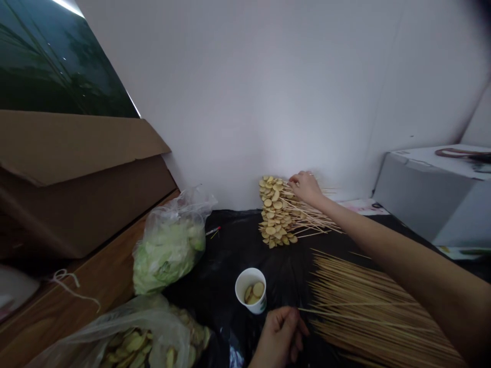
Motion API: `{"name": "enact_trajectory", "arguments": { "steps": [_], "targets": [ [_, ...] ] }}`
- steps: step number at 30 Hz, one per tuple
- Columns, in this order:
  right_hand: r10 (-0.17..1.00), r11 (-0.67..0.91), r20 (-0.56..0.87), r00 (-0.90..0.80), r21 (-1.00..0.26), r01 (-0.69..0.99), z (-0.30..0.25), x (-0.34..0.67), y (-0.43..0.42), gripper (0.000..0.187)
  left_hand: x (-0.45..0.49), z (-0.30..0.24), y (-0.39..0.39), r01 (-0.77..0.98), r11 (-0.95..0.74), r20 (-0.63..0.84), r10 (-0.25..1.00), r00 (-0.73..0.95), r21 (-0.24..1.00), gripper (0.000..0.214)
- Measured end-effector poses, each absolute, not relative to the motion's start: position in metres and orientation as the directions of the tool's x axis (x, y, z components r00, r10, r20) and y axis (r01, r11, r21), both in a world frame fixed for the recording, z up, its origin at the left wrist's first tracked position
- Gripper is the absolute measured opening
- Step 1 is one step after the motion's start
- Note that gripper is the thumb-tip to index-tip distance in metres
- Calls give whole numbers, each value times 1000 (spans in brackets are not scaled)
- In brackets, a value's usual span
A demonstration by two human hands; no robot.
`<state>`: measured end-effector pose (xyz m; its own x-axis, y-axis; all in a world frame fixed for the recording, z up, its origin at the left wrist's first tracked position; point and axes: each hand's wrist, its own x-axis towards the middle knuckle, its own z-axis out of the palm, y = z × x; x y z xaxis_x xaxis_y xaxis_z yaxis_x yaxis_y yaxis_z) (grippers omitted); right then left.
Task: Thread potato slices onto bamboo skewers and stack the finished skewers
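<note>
Slice-loaded skewers point(274, 220) piled on tabletop point(228, 245), beyond cup point(261, 306) and slightly right. Right hand point(306, 188) at pile's far end, fingers bunched over sticks; firm grip cannot be told. Left hand point(276, 329) on cup's near side, fingers curled by tip of bare stick point(312, 311); hold unclear. Probably best: lay skewers flat, slices aligned, release gently so pile stays put.
</note>
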<state>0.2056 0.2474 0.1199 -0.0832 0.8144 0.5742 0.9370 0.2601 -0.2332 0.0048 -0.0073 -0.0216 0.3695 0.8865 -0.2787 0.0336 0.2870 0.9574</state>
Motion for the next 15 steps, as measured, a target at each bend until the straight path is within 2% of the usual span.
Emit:
{"name": "enact_trajectory", "arguments": {
  "steps": [6,10,15],
  "targets": [
    [823,372,460,-333,8,928,94,215,192,31,6,-19,-7,44,283,-279,890,360,958,68],
    [845,328,428,-321,59,943,84,223,192,30,7,-19,-6,40,288,-283,890,357,957,69],
    [870,229,436,-230,56,972,89,232,213,34,7,-17,-5,61,292,-294,889,351,955,71]
  ]
}}
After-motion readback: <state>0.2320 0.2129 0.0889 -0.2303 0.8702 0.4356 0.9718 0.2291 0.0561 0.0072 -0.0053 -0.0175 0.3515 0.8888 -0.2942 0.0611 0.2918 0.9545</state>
